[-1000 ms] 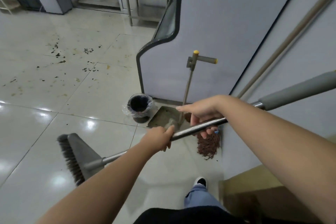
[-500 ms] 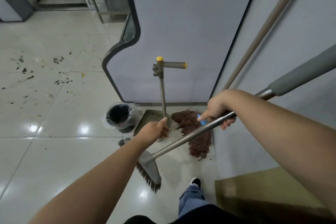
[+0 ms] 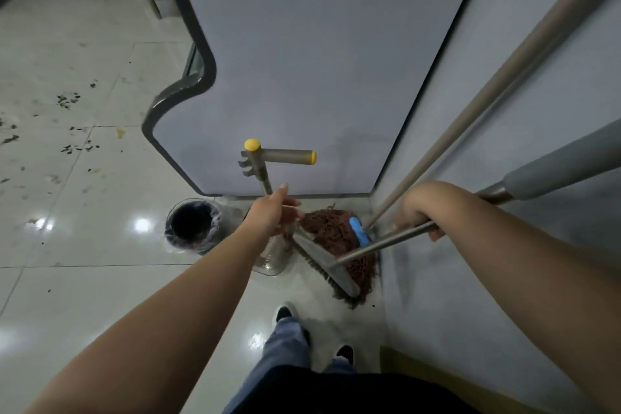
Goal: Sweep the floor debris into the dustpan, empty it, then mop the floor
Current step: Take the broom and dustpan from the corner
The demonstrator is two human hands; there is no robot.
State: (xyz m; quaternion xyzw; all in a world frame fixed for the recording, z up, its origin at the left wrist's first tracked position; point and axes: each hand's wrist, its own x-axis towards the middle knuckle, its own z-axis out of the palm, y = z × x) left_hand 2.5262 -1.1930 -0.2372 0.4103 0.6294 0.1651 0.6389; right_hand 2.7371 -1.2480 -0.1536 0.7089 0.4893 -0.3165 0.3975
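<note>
My right hand (image 3: pixel 416 215) grips the metal shaft of the broom (image 3: pixel 386 242). The broom's grey head (image 3: pixel 331 267) lies low in the corner, over the brown mop head (image 3: pixel 331 228). My left hand (image 3: pixel 274 213) is at the upright shaft of the dustpan handle (image 3: pixel 265 161), fingers stretched out beside it and blurred, holding nothing that I can see. The dustpan tray (image 3: pixel 272 259) sits on the floor below that hand. Dark debris (image 3: pixel 72 123) is scattered over the tiles at the far left.
A small bin with a black liner (image 3: pixel 193 227) stands left of the dustpan. The mop's long pole (image 3: pixel 504 77) leans up the right wall above its blue clamp (image 3: pixel 359 230). A grey panel (image 3: pixel 302 60) closes off the corner ahead. My feet (image 3: pixel 285 312) are just behind the tools.
My left hand let go of the broom shaft and moved to the dustpan's upright handle. The broom head swung from the open floor on the left into the corner over the mop.
</note>
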